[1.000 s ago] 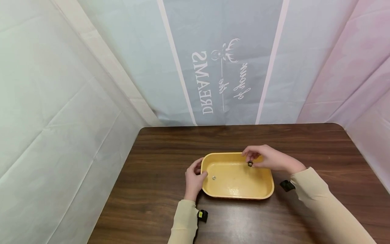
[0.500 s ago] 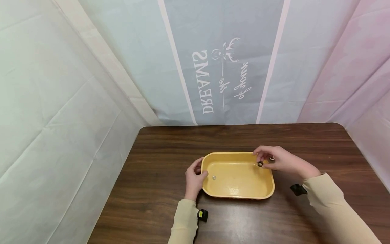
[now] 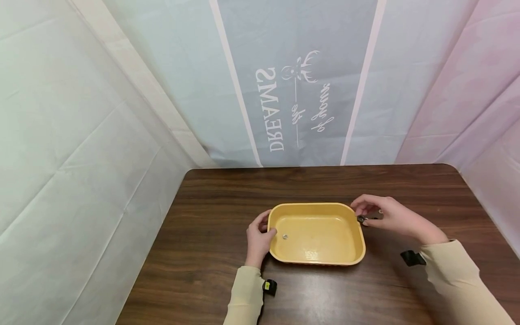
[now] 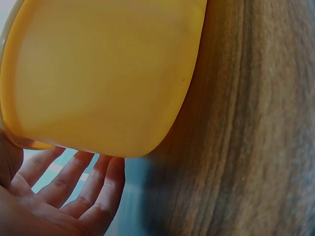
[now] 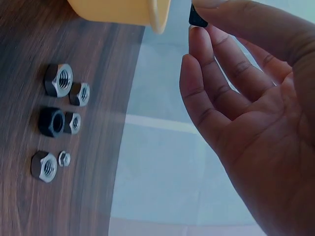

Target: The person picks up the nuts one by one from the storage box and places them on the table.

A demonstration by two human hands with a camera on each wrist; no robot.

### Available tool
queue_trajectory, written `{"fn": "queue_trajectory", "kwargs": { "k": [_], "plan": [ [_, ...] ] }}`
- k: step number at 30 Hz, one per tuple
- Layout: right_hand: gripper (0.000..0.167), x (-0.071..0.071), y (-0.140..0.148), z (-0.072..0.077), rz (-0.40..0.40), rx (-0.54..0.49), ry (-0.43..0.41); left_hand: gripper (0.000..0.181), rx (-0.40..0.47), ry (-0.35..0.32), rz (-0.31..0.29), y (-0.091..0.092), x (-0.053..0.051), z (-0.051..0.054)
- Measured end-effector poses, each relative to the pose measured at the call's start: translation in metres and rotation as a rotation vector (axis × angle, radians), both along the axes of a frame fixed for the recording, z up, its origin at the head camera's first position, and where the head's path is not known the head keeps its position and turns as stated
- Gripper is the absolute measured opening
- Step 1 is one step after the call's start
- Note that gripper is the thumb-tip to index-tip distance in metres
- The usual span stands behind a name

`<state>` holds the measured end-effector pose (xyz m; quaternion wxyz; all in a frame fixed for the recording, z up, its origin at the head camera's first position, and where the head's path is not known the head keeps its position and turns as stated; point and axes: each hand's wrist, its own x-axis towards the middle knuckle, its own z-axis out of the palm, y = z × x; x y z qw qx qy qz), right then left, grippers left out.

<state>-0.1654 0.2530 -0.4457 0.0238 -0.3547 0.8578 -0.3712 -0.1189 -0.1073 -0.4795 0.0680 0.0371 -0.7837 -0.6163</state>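
At the left end of a yellow rectangular tub, my left hand grips the wall, thumb over the rim and fingers outside. One small silver nut lies on the tub's floor near that hand. My right hand is just off the tub's right end, pinching a black nut between thumb and fingertips. On the table in the right wrist view lie several silver nuts, among them a large one and a tiny one, with another black nut. My right hand hides most of these in the head view.
The tub stands on a dark wood-grain table. A pale printed curtain hangs behind the table's far edge, and fabric walls close in both sides. A black wrist strap piece sticks out below the right sleeve.
My right hand has moved right with the black nut, from over the tub's inside to past its right rim. The left hand and the tub have stayed put.
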Motion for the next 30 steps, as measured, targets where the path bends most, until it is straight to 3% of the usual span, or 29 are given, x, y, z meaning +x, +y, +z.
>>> {"fn": "queue_trajectory", "kwargs": {
  "k": [8, 17, 24, 30],
  "plan": [
    [0.053, 0.005, 0.014, -0.008, -0.019, -0.029, 0.037, 0.052, 0.0, -0.003, -0.004, 0.0, -0.001, 0.0],
    [0.057, 0.014, 0.026, -0.031, -0.047, -0.081, 0.073, 0.053, 0.008, -0.016, -0.007, -0.001, -0.001, 0.0],
    [0.054, 0.019, 0.027, -0.049, -0.064, -0.076, 0.111, 0.056, -0.022, -0.047, 0.031, -0.004, -0.018, -0.04],
    [0.057, 0.021, 0.025, -0.06, -0.08, -0.079, 0.144, 0.056, -0.02, -0.036, 0.034, -0.006, -0.018, -0.042]
  ]
}}
